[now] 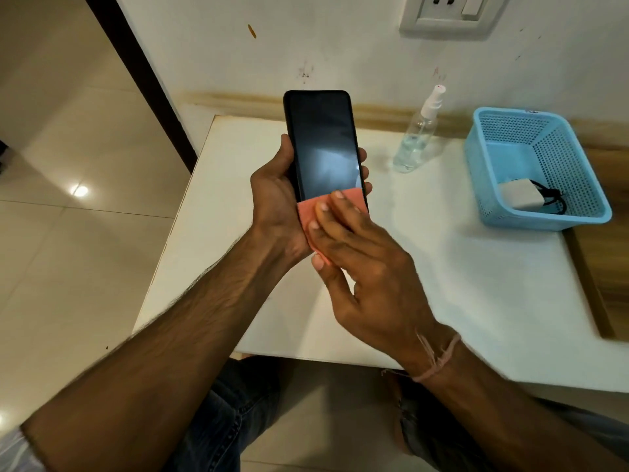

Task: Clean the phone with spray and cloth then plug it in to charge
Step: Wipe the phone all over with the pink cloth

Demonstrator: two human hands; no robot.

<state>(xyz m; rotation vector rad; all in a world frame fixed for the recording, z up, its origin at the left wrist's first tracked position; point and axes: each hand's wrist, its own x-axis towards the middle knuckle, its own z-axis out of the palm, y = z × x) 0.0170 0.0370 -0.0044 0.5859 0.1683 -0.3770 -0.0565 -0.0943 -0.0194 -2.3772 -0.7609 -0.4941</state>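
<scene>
Now the cloth works the bottom of the screen

I hold the phone (323, 144) up off the white table (442, 284), screen toward me. My left hand (272, 199) braces it, thumb along one edge and fingertips curled round the other. That leaves the glass free for my right hand (364, 264), whose fingers lie flat and close together, pressing the pink cloth (311, 212) onto the lower end of the screen. The spray bottle (417, 137) stands near the wall, within reach. The blue basket (544, 219) keeps the grey charger plug (519, 197) and its black cable (554, 199) together. The wall socket (446, 11) above is cut off at the top edge. Cloth and fingers hide the phone's bottom edge and port, and I cannot tell whether the glass is wet.
</scene>
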